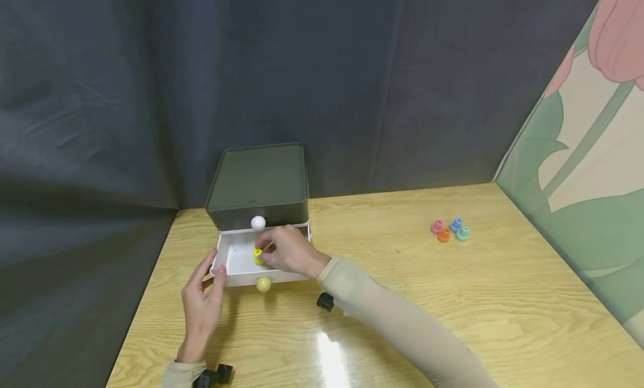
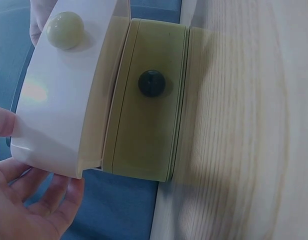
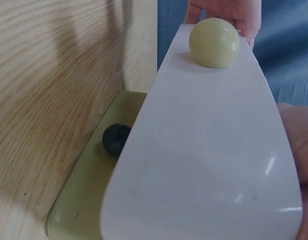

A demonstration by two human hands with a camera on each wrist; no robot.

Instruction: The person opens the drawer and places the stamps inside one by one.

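Observation:
A white drawer [image 1: 244, 279] with a pale yellow round knob [image 1: 264, 284] is pulled out of a small drawer cabinet [image 1: 259, 175] with a dark green top. My left hand [image 1: 200, 307] grips the drawer's left front corner, thumb at the upper edge; in the left wrist view its fingers curl at the drawer's end. Inside the drawer, my right hand [image 1: 293, 251] pinches a small yellow stepped peg [image 1: 258, 257] near the drawer floor. The right wrist view shows only part of that hand [image 3: 300, 145] behind the drawer front, which hides the peg.
Above the white drawer is a shut dark drawer with a white knob [image 1: 258, 222]. Below it sits an olive drawer [image 2: 144, 135] with a dark knob [image 2: 151, 83]. Pink [image 1: 437, 226], orange [image 1: 444, 235], blue [image 1: 456, 225] and teal [image 1: 463, 233] pegs stand together on the wooden table's right.

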